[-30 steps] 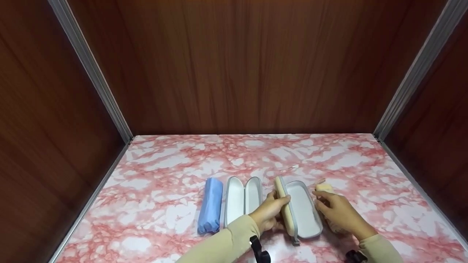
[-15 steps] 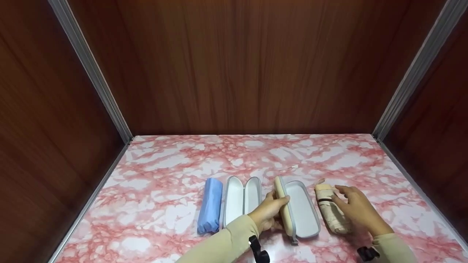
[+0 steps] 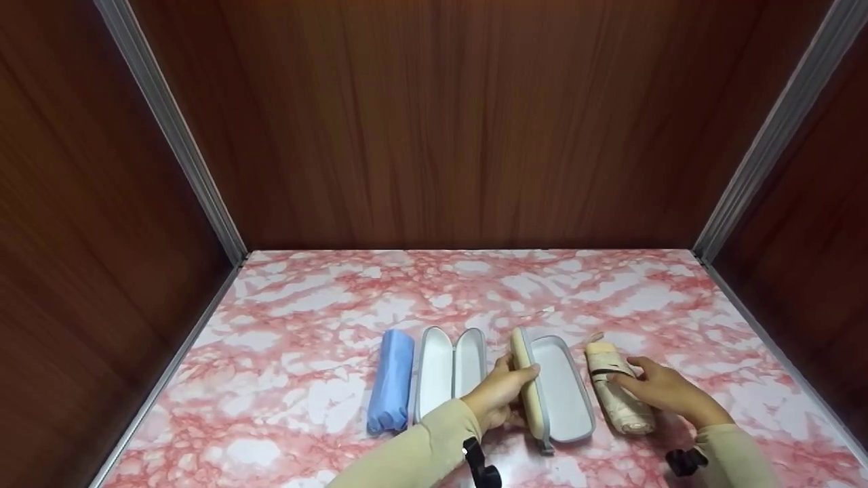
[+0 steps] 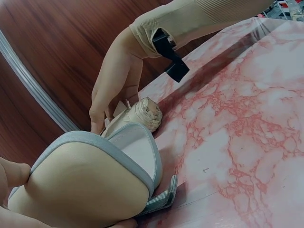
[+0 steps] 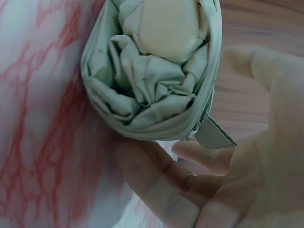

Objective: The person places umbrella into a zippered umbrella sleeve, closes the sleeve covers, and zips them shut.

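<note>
My left hand (image 3: pixel 500 393) grips the raised cream lid (image 4: pixel 90 178) of a hard zip case, thumb over its grey rim. The case's white-lined half (image 3: pixel 561 390) lies open on the table to the right. Just beyond it lies a beige folded umbrella (image 3: pixel 617 400) with a dark band and a cream handle end. My right hand (image 3: pixel 668 390) is over the umbrella's right side, thumb reaching across it in the head view. In the right wrist view, loosely bent fingers (image 5: pixel 156 180) lie beside the rolled cloth, palm apart from it.
A second open case (image 3: pixel 435 373) with a white lining lies left of my left hand, which partly hides it. Farther left is a blue folded umbrella (image 3: pixel 391 383). The pink-and-white marbled table (image 3: pixel 434 291) is walled by dark wood panels (image 3: pixel 434 122).
My right hand has moved right, uncovering the beige umbrella, then lowered onto its right side. My left hand keeps holding the lid in nearly the same spot.
</note>
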{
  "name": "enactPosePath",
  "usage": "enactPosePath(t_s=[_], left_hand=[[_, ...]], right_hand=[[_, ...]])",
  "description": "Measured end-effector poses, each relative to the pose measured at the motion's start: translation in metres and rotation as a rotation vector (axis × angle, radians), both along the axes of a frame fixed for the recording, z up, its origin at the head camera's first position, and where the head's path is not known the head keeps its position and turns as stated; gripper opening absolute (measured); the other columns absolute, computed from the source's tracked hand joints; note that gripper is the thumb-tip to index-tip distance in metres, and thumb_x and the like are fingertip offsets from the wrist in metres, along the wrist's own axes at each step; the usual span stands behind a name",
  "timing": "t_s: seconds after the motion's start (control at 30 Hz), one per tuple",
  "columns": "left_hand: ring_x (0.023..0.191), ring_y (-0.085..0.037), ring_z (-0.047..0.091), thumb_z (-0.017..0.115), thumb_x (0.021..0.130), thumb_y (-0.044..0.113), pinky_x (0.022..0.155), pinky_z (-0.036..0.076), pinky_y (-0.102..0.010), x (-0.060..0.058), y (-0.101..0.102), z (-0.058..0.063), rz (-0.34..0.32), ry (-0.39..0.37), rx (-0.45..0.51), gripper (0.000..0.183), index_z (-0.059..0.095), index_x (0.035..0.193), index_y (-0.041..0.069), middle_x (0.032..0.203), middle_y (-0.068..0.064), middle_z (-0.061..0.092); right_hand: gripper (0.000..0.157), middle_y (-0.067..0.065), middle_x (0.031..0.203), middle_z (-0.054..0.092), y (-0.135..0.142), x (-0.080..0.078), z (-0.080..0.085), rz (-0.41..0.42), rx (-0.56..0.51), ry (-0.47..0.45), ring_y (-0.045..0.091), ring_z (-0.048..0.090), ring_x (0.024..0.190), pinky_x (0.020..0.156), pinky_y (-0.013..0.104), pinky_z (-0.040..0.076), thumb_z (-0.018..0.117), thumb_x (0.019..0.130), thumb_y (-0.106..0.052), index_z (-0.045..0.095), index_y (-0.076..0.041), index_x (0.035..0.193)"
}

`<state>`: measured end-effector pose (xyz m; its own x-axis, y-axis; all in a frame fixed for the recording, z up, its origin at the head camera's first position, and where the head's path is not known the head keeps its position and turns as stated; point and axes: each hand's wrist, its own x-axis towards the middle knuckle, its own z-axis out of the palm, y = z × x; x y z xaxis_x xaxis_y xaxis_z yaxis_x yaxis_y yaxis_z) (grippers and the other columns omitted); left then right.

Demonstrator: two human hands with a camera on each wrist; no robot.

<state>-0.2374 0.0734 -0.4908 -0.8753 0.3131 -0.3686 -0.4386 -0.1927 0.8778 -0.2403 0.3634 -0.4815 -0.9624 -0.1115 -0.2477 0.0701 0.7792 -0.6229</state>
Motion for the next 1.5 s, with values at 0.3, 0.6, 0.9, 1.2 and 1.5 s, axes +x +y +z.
enactPosePath(t_s=[0.3, 0.6, 0.9, 1.2, 1.5], left_hand=[[0.109, -0.047, 0.057, 0.065, 0.096, 0.025, 0.082, 0.041, -0.078, 0.0, -0.001, -0.001, -0.009, 0.017, -0.01, 0.073, 0.023, 0.156, 0.017, 0.121, -0.022, 0.051], [0.112, -0.048, 0.055, 0.065, 0.096, 0.024, 0.083, 0.04, -0.078, 0.0, 0.001, -0.001, 0.0, 0.016, -0.014, 0.071, 0.025, 0.155, 0.017, 0.124, -0.023, 0.05], [0.108, -0.046, 0.058, 0.065, 0.096, 0.023, 0.08, 0.044, -0.076, -0.001, 0.002, 0.001, 0.013, 0.014, -0.026, 0.071, 0.026, 0.155, 0.016, 0.123, -0.023, 0.052], [0.108, -0.046, 0.059, 0.066, 0.096, 0.023, 0.08, 0.045, -0.075, 0.0, 0.001, 0.001, 0.014, 0.011, -0.025, 0.072, 0.026, 0.155, 0.015, 0.121, -0.022, 0.053], [0.108, -0.045, 0.058, 0.065, 0.096, 0.023, 0.081, 0.044, -0.075, 0.0, 0.0, 0.001, 0.003, 0.014, -0.01, 0.068, 0.027, 0.153, 0.015, 0.12, -0.021, 0.052]], right_hand=[[0.083, 0.023, 0.114, 0.062, -0.002, -0.001, -0.004, -0.02, -0.148, -0.049, 0.029, 0.061, 0.1, 0.081, 0.037, 0.05, 0.073, 0.089, -0.041, 0.037, 0.018, 0.136], [0.076, 0.023, 0.114, 0.057, -0.004, -0.002, -0.012, -0.024, -0.249, -0.033, 0.027, 0.059, 0.098, 0.08, 0.035, 0.05, 0.075, 0.088, -0.034, 0.033, 0.012, 0.132], [0.08, 0.022, 0.109, 0.061, -0.008, 0.0, -0.014, -0.034, -0.375, -0.028, 0.026, 0.065, 0.09, 0.077, 0.035, 0.054, 0.076, 0.089, -0.028, 0.024, 0.009, 0.138], [0.077, 0.024, 0.11, 0.063, -0.012, 0.0, -0.008, -0.079, -0.457, 0.004, 0.029, 0.069, 0.089, 0.072, 0.04, 0.058, 0.073, 0.092, -0.026, 0.021, 0.004, 0.139], [0.077, 0.026, 0.117, 0.06, -0.026, 0.001, 0.006, -0.124, -0.479, 0.064, 0.028, 0.067, 0.094, 0.075, 0.039, 0.057, 0.075, 0.091, -0.028, 0.024, 0.001, 0.14]])
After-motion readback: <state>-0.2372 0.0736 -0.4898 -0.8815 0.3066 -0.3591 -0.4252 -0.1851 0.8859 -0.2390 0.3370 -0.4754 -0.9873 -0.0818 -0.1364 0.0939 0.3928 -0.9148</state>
